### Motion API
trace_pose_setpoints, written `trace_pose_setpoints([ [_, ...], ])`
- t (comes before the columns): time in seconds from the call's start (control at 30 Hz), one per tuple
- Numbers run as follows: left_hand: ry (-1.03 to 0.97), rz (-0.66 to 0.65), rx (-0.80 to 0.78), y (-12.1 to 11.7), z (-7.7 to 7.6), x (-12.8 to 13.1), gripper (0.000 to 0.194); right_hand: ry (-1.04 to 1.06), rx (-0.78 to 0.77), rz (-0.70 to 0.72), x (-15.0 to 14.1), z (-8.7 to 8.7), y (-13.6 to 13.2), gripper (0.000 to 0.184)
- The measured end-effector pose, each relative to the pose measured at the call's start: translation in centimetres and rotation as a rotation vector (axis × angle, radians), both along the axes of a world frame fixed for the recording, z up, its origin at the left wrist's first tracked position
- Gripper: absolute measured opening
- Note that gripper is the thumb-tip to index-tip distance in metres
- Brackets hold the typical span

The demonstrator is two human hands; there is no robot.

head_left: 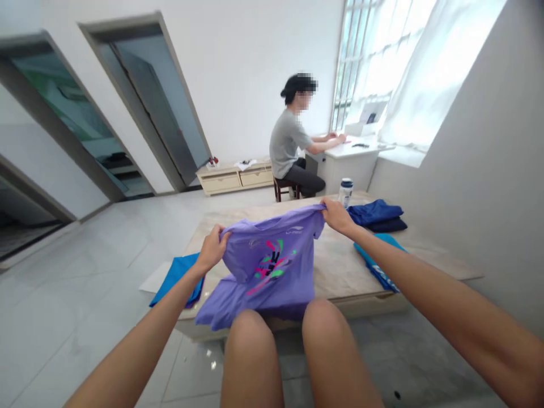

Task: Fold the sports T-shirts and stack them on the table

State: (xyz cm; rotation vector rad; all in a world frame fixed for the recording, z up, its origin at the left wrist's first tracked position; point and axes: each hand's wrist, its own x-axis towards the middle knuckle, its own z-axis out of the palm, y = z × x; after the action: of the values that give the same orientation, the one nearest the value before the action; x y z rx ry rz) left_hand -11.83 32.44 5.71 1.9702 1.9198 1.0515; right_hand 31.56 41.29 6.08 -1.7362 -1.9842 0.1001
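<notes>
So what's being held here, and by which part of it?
A purple T-shirt is held up at its shoulders: the left hand grips one shoulder and the right hand grips the other.

Office-like room, plain white walls
Evidence: white desk [348,161], low cream wooden cabinet [233,178], barred window [355,68], sheer white curtain [433,68], pale grey floor tiles [85,272].

Room layout: low table [340,266] near, desk [348,164] far right.
On the table: T-shirt [267,266] above the middle, folded shirt [176,280] left, folded garments [376,215] right, water bottle [345,192] at far edge. Beyond: seated person [293,141] at the desk, beneath window [374,68]; low cabinet [233,178] left of it.
</notes>
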Motion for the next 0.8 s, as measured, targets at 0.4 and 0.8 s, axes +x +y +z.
trace_pose_setpoints([
  [0.4,0.67,0.282,0.213,-16.6,24.7,-0.8,0.032,-0.109,0.466,0.051,3.4,23.1,-12.0,0.032],
  [0.8,0.579,0.244,0.145,-15.4,23.4,-2.1,0.035,-0.135,0.531,0.004,5.2,20.2,-14.9,0.039],
])
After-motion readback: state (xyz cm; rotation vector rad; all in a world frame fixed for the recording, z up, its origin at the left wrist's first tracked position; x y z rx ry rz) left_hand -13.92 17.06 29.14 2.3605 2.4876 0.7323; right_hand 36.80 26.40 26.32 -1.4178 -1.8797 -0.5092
